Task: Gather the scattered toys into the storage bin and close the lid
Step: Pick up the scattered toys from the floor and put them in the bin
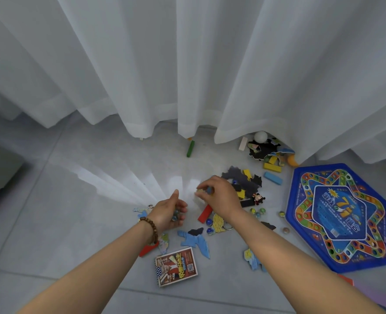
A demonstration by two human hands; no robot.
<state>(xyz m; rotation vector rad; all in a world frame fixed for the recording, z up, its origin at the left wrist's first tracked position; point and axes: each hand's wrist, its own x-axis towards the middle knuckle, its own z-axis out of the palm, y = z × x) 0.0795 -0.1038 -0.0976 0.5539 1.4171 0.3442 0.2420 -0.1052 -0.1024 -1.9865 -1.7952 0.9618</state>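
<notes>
Toys scattered on grey tile floor [74, 223], right of centre, just in front of white curtain [187, 64]; both hands low over the pile.

Left hand [169, 214]: palm turned inward, fingers curled into a cup around several marbles [175, 216]; bead bracelet [150, 225] on that wrist.
Right hand [219, 196]: fingertips pinch a marble [208, 190] just above the floor; blurred, can't tell if it's one or two.

Under and around the hands: red block [205, 213] lying flat below the right wrist; loose marbles [257, 211] right of that forearm, a few more near the red block; black puzzle pieces [244, 177] piled with yellow blocks [272, 167] behind the right hand; small doll [259, 198] beside them; blue block [273, 178] further right.
Blue puzzle piece [196, 242] between the two forearms; card box [176, 266] nearest the camera, flat, print up.
Green block [190, 148] alone near the curtain hem; white ball [260, 136] and white block [243, 143] at the hem, ball partly under the fabric.
Blue six-sided game board [340, 217] flat on the floor at far right, apart from the pile.
</notes>
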